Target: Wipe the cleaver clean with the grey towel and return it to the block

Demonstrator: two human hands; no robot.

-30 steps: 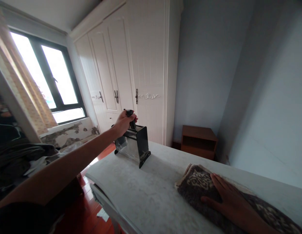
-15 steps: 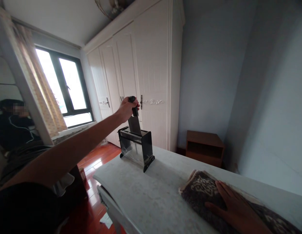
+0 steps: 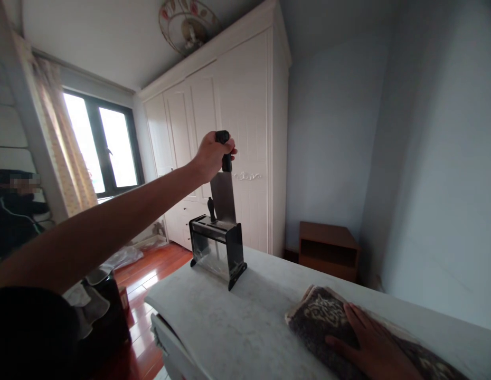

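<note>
My left hand (image 3: 214, 154) is closed around the black handle of a kitchen cleaver (image 3: 224, 198), whose broad blade points down. The blade's lower end is at the top of a knife block (image 3: 234, 252) with black ends and clear sides; I cannot tell whether its tip is still inside a slot. Another dark handle (image 3: 211, 209) sticks up from the block beside the blade. Fingers spread, my right hand (image 3: 372, 340) lies flat on a folded brown patterned towel (image 3: 317, 311).
Block and towel rest on a white table (image 3: 253, 306). Beyond it stand a white wardrobe (image 3: 245, 121) and a low brown cabinet (image 3: 328, 248). A person in dark clothes (image 3: 16, 216) shows at the far left. Clear plastic (image 3: 124, 257) lies on the red floor.
My left hand has lifted the cleaver higher, so more blade shows above the block. My right hand stays on the towel. The view has tilted up slightly.
</note>
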